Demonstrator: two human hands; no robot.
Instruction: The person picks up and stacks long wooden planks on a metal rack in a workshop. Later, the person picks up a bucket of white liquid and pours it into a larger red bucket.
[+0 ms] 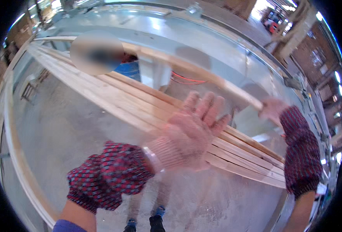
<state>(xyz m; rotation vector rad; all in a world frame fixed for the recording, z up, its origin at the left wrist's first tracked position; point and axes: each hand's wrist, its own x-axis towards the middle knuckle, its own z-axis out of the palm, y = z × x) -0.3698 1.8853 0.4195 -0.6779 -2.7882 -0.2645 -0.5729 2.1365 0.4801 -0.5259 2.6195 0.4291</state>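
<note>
My left hand point(194, 133), in a pale knit glove with a white band at the wrist, is spread over a row of long pale wooden boards point(120, 101). Its fingers are stretched apart with nothing in them; whether it touches the boards I cannot tell. Farther right, my right hand point(272, 110), also gloved and smeared by motion, is closed around the near end of a long wooden strip point(217, 80). That strip slants away to the far left, above and beyond the boards. Checked red and dark sleeve covers point(111, 172) wrap both forearms.
A wide grey-blue table surface point(225, 42) with a raised edge lies beyond the strip. Blue cloth point(128, 70) shows beside a blurred patch behind the boards. An orange cord point(188, 79) lies past them. A long pale rail point(14, 154) curves down the left; concrete floor point(70, 123) shows below.
</note>
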